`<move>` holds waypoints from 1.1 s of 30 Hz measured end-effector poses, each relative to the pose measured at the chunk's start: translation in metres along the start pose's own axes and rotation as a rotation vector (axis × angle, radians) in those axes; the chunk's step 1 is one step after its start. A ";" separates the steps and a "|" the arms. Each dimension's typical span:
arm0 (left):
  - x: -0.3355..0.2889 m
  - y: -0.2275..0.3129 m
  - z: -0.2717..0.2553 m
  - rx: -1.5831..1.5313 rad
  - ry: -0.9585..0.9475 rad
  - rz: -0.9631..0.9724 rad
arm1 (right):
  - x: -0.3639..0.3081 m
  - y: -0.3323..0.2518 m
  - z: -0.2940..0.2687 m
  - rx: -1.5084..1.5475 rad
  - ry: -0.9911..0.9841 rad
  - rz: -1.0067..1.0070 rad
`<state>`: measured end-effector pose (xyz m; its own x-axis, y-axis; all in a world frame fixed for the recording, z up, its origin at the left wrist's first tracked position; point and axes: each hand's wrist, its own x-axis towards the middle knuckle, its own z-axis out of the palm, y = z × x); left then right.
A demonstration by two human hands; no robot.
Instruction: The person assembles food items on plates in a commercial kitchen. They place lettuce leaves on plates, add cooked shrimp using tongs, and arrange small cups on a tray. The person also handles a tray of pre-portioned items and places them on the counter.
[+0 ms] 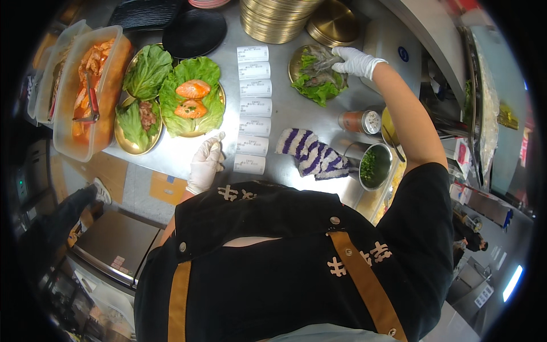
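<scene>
My right hand [358, 61], in a white glove, reaches to the far right of the counter. Its fingers close on grey raw shrimp [325, 59] lying over green lettuce [317, 96] on a small gold plate [294, 64]. My left hand [206, 162], also gloved, rests near the counter's front edge with its fingers curled in; nothing shows in it. Just beyond it is a gold plate [222, 102] of lettuce bearing two orange pieces [192, 89]. Beside that, another gold plate [134, 149] carries a leaf and reddish-brown meat [149, 117].
A strip of paper slips [254, 107] runs down the middle. Right of it lie a striped cloth [313, 154], a shaker jar [360, 122] and a metal container of chopped greens [373, 166]. Clear tubs [85, 137] hold orange food at left. Stacked gold plates [274, 23] and a black plate [195, 33] stand behind.
</scene>
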<state>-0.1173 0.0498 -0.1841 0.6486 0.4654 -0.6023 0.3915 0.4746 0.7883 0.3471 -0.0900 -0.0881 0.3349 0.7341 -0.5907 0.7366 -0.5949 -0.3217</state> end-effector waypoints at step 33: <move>0.000 0.000 0.002 -0.018 0.037 -0.005 | 0.021 0.033 0.015 0.231 -0.085 -0.006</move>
<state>-0.1156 0.0480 -0.1844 0.6216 0.4902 -0.6110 0.3831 0.4901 0.7830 0.3699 -0.0994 -0.1218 0.2731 0.7138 -0.6449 0.5812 -0.6566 -0.4807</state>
